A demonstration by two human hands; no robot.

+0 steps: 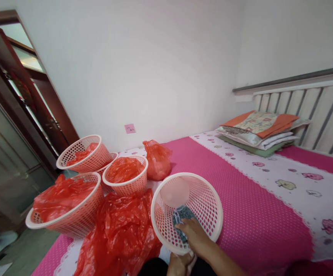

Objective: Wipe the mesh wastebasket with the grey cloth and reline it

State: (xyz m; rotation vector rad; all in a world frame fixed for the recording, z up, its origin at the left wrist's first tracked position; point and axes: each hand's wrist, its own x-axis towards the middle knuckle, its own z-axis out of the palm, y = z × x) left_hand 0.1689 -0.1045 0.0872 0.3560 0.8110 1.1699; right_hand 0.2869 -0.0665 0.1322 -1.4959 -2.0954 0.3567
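Note:
In the head view, a pale pink perforated plastic basket (216, 191) is tipped towards me on the bed. My left hand (179, 263) is closed on its near rim at the bottom of the view. My right hand (191, 233) reaches down inside the basket, its fingers closed on a dark grey-green patterned cloth (186, 211) with some white string-like bits on it. The cloth lies against the basket's inner wall; its exact kind cannot be made out. Directly left of the basket, a crumpled red plastic bag (123, 222) is spread on the bed.
More pink baskets with red plastic bags inside stand on the left: a front one (80, 222), a middle one (128, 188) and a tilted rear one (100, 159). A filled red bag (158, 163) sits near the wall. Folded bedding (261, 130) lies by the white headboard (318, 115).

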